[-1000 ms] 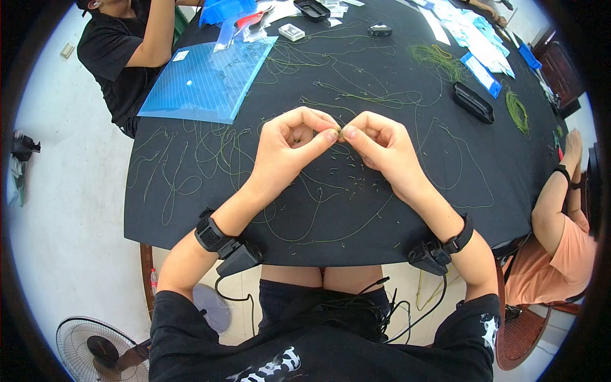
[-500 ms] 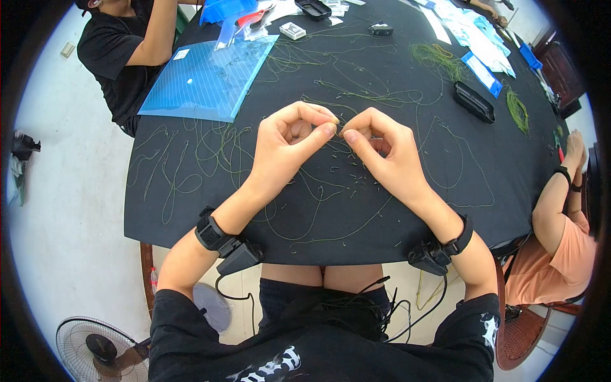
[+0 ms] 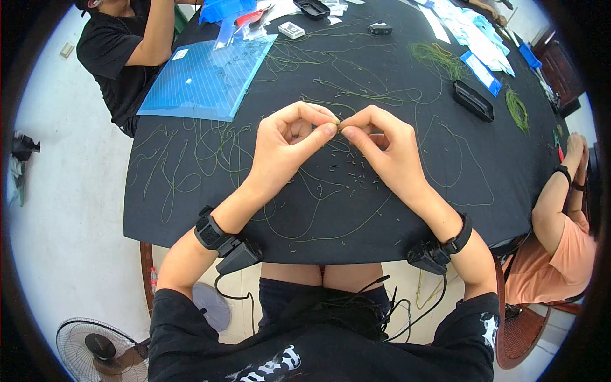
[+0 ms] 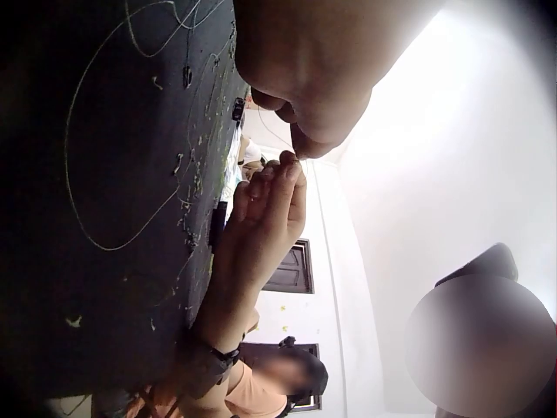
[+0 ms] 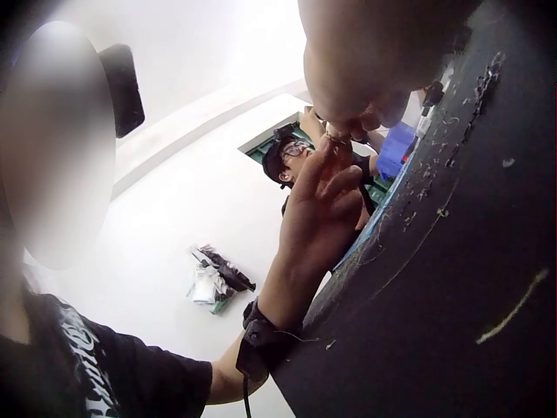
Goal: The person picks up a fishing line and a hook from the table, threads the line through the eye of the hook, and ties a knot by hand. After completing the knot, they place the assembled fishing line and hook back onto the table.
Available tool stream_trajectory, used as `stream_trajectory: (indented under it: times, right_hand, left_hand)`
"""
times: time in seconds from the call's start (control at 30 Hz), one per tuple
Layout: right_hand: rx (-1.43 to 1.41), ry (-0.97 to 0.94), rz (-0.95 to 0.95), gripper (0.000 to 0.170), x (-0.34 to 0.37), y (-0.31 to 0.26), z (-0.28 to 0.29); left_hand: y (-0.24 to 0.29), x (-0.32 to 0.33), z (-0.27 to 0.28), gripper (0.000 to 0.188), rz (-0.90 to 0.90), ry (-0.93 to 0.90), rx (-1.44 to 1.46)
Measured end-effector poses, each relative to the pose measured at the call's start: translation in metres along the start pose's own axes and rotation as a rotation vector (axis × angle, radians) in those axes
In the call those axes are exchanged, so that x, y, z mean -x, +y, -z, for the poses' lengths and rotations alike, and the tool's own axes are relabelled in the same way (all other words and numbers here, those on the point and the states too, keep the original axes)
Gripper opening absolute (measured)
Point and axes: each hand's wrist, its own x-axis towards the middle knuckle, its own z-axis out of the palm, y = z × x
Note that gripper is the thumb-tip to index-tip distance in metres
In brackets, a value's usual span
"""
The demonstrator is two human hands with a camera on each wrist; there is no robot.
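Over the black table, my left hand (image 3: 289,137) pinches a thin green line between thumb and forefinger; only a speck of it shows at the fingertips. My right hand (image 3: 385,143) has its thumb and forefinger pressed together on the same line, tips right at the left fingertips. What else sits in the pinch is too small to tell. In the left wrist view, the right hand (image 4: 265,205) meets the left at the tips. Beneath the hands, several tiny fish hooks (image 3: 352,173) lie scattered, and a loose green line (image 3: 312,219) curves toward the front edge.
More lines with hooks lie left, by a blue clear folder (image 3: 203,79). Toward the right are a black tray (image 3: 473,102), a green line coil (image 3: 517,113) and a tangled bundle (image 3: 436,60). A small white box (image 3: 291,30) stands behind. Other people sit left and right.
The right hand drew slightly away to the right, then came back so its fingertips meet the left ones again. Its fingers have shifted their pinch; the left hand moved slightly left and up.
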Motion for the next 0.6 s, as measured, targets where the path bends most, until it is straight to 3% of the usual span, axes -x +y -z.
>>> stream_trajectory:
  times: [0.2,0.4,0.6]
  right_hand:
    - [-0.245,-0.094,-0.135,0.015,0.0000,0.0061,0.0010]
    - [-0.451,-0.243,-0.494,0.025,-0.0015,0.0012,0.0075]
    - [-0.408,-0.319,-0.491,0.027,-0.0008,-0.0016,0.0053]
  left_hand:
    - [0.0005,0.0003,-0.0008,0.006,0.005,-0.017,0.020]
    - [-0.0001,0.0000,-0.0048,0.007,-0.029,-0.035,0.111]
    - [0.0039,0.0005,-0.0036,0.011,0.031,-0.003,0.124]
